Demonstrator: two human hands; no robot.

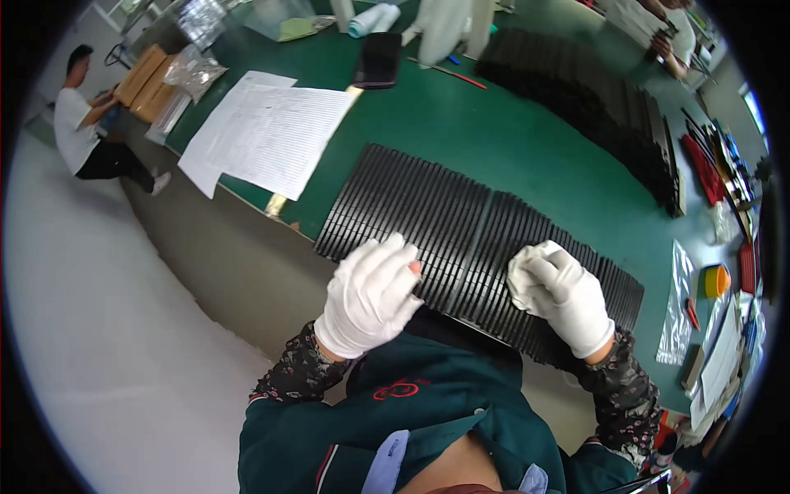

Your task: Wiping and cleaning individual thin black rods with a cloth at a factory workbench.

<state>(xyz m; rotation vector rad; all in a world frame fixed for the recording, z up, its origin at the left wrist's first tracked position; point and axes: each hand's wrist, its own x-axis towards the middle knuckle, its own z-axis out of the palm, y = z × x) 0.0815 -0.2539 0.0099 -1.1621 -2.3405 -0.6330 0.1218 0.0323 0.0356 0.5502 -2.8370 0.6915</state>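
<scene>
A long green workbench fills the room's middle, and nearly everything else sits in relation to the ribbed black panel, a wide sheet of narrow dark strips laid side by side at the bench's near edge, directly in front of the seated worker. Beyond the panel, toward the far right of the bench, a second bank of black strips lies in a long curved row. To the panel's far left, a stack of white printed sheets overhangs the bench edge, and just behind those papers rests a dark flat phone-like slab. Well off to the panel's left, away from the bench, another person in a white shirt crouches by brown cardboard boxes. The worker's gloved left hand hovers at the panel's near edge, fingers curled loosely inward with a small orange-tipped item showing at the fingertips; whether it is truly gripped cannot be told. The gloved right hand presses down on the panel's right half, closed around a crumpled white cloth. To the panel's right lie a clear plastic bag and a yellow roll of tape.
</scene>
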